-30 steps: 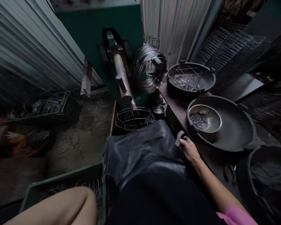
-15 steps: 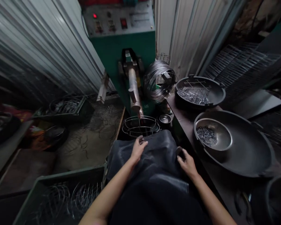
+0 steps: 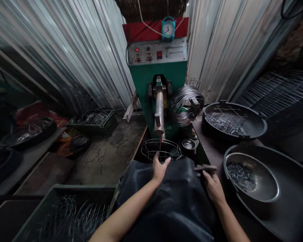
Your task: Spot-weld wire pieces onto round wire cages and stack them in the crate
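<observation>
My left hand (image 3: 160, 168) reaches forward over the dark apron (image 3: 176, 188) covering my lap. Its thumb stands apart from the fingers, and the fingertips are at the near edge of a round wire frame (image 3: 179, 154); whether they touch it I cannot tell. That frame, made of wire rings joined by short wires, sits under the tip of the metal arm (image 3: 159, 111) of a green machine (image 3: 143, 90). At the right edge of my lap, my right hand (image 3: 214, 185) is closed around a dark, flat bar-like piece (image 3: 206, 168), whose exact kind does not show.
A wire coil (image 3: 183, 106) hangs beside the machine arm. On the right, a black pan (image 3: 255, 124) and a steel bowl (image 3: 265, 178) hold small wire pieces. A small metal dish (image 3: 189, 144) is beyond my lap. A green bin (image 3: 88, 189) of wire parts stands at lower left.
The view has tilted up, bringing a teal clock into sight. My left hand's fingers have spread beside the wire frame. More of the flat piece in my right hand now shows.
</observation>
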Demonstrator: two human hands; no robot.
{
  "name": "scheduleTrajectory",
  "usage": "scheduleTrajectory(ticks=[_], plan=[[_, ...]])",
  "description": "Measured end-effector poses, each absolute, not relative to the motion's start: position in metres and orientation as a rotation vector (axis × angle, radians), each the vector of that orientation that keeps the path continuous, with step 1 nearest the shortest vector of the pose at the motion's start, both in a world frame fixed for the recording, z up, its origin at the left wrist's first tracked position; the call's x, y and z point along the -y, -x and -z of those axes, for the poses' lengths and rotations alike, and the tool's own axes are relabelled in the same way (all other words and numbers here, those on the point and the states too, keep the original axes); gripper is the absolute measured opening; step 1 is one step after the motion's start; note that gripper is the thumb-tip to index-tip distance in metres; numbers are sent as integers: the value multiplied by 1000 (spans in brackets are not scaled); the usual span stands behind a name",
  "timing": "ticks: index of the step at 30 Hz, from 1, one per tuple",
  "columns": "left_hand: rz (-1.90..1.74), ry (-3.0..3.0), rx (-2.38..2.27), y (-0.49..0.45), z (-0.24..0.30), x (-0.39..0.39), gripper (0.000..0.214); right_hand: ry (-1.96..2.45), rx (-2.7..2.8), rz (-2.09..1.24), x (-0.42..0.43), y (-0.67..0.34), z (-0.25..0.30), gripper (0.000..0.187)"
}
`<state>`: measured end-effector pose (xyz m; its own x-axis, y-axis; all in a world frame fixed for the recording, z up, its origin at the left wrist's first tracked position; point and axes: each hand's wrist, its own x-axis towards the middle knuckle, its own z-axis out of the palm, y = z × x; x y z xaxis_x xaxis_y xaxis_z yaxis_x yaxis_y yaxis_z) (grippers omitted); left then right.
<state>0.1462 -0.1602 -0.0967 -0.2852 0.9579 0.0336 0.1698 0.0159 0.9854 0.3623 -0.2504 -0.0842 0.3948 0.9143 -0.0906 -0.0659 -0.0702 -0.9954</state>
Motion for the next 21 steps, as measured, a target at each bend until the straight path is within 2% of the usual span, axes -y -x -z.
scheduleTrajectory(ticks=[6, 11, 14, 17, 21], plan=[[-1462, -1018, -1470, -158, 75, 148, 47, 1170, 747, -1194, 193, -333, 38, 42], [-1510, -934, -1387, -158, 76, 142, 33, 1222, 691, -1270, 222, -331, 52, 32], [-1531, -966, -1387, -157, 78, 139, 27, 1199, 630, -1330, 239, -335, 51, 38], [-1522, -999, -1384, -156, 75, 138, 27, 1210, 657, -1296, 243, -340, 43, 48], [-1504, -1007, -1356, -155, 68, 141, 29, 1359, 739, -1100, 246, -350, 53, 40]])
